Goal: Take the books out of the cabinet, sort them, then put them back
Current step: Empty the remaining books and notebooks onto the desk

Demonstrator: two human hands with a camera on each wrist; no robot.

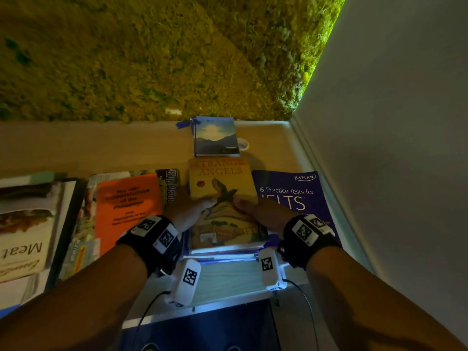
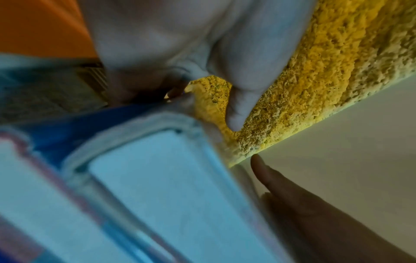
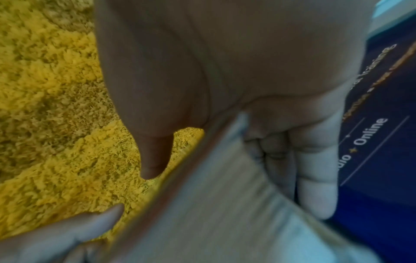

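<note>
In the head view a yellow "Strange Angels" book [image 1: 222,181] lies on top of a stack of books [image 1: 228,231] on the pale cabinet top [image 1: 76,148]. My left hand [image 1: 195,206] and right hand [image 1: 253,206] grip the yellow book at its near corners, thumbs on the cover. In the left wrist view the thumb [image 2: 241,106] arches over pale page edges [image 2: 168,186]. The right wrist view shows my fingers [image 3: 315,169] curled under a book's page block [image 3: 213,204]. Whether the book is lifted off the stack I cannot tell.
A blue landscape book [image 1: 215,138] lies behind the stack, a purple IELTS book [image 1: 298,196] to its right. An orange booklet [image 1: 129,209] and a "Meat" cookbook [image 1: 25,231] lie to the left. A moss wall [image 1: 152,59] stands behind, a white wall [image 1: 405,148] on the right.
</note>
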